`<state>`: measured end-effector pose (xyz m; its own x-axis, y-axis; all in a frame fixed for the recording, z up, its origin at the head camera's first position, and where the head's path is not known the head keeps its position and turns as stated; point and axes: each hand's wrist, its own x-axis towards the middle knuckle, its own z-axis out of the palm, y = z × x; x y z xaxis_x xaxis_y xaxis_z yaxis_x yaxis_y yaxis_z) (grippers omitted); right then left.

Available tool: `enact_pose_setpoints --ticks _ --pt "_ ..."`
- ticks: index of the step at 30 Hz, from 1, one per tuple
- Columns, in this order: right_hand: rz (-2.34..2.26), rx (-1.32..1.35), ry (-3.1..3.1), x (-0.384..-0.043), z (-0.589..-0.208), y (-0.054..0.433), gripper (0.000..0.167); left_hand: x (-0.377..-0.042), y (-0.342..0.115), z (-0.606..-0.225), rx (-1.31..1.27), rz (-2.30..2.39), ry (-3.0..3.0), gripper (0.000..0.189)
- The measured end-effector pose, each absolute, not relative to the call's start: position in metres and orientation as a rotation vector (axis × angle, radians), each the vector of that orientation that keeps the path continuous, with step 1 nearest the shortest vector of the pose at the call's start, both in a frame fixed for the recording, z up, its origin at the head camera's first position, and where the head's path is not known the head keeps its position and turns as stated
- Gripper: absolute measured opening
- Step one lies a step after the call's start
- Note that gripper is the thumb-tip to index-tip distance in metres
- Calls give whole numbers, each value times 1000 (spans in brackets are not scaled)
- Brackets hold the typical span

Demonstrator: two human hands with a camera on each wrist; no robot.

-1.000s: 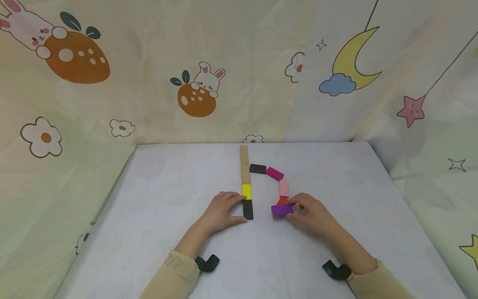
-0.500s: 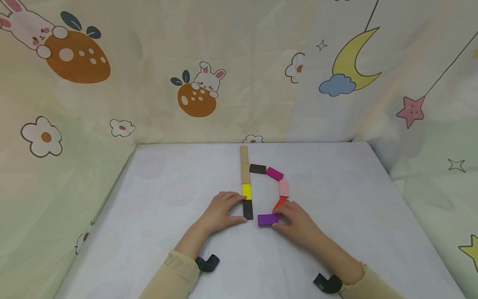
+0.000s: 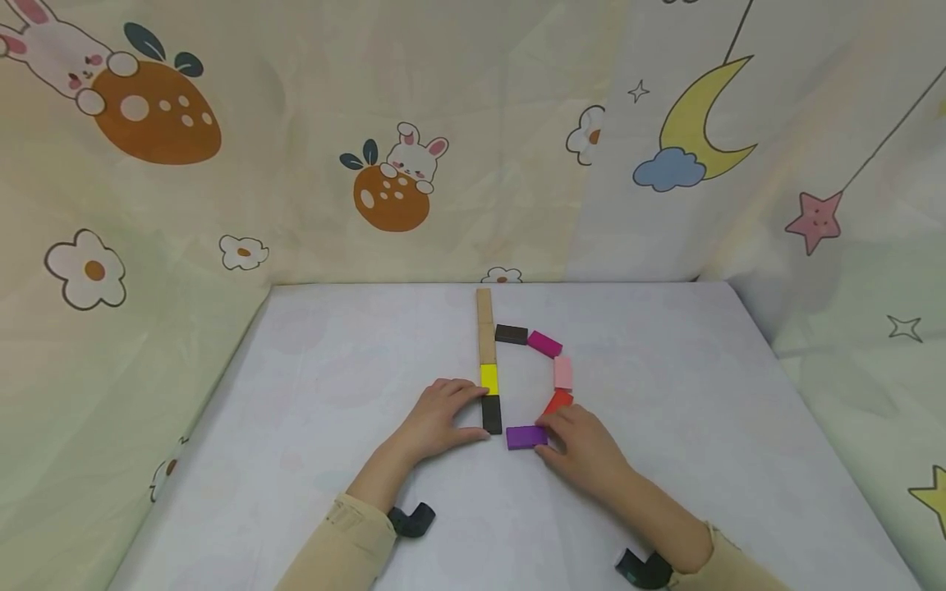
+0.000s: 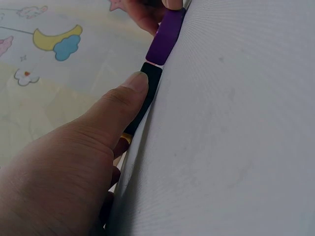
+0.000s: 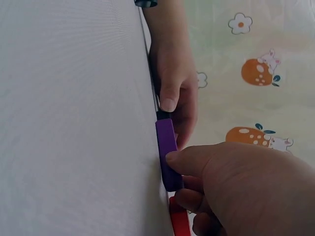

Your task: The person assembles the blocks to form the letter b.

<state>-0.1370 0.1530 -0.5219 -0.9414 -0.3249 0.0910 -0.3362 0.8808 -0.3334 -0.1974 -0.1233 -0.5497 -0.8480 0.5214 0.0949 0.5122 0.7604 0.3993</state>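
Note:
Building blocks lie on the white tabletop. My left hand (image 3: 443,417) rests at the lower left of a straight column, holding the black block (image 3: 491,415) at its end. Its thumb is at the block's near end; a fingertip touches the yellow block (image 3: 489,378) beside it. My right hand (image 3: 587,447) pinches the right end of a purple block (image 3: 521,437) between thumb and fingers. In the head view a small gap separates purple and black. A red block (image 3: 559,401), partly covered by my right fingers, sits just above.
Above the yellow block, two tan blocks (image 3: 485,328) extend the column. A dark block (image 3: 512,334), a magenta block (image 3: 545,343) and a pink block (image 3: 563,373) curve from it toward the red one. Patterned cloth (image 3: 473,205) hangs behind the table.
My right hand has brought the purple block leftward and down, from over the red block to near the black block. The left hand stays in place.

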Motion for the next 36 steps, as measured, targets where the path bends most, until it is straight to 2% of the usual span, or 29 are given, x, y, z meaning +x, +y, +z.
enact_pose_setpoints --ticks 8,11,17,36 --pt "511 799 -2886 -130 -519 155 32 -197 -123 -549 893 676 2939 70" --pt "492 878 -2905 -128 -520 154 34 -197 -123 -549 876 672 2936 71" --pt "494 868 -2981 -127 -520 152 41 -196 -123 -547 857 671 2929 71" --pt "516 870 -2949 -126 -521 151 45 -196 -122 -549 887 667 2936 70"
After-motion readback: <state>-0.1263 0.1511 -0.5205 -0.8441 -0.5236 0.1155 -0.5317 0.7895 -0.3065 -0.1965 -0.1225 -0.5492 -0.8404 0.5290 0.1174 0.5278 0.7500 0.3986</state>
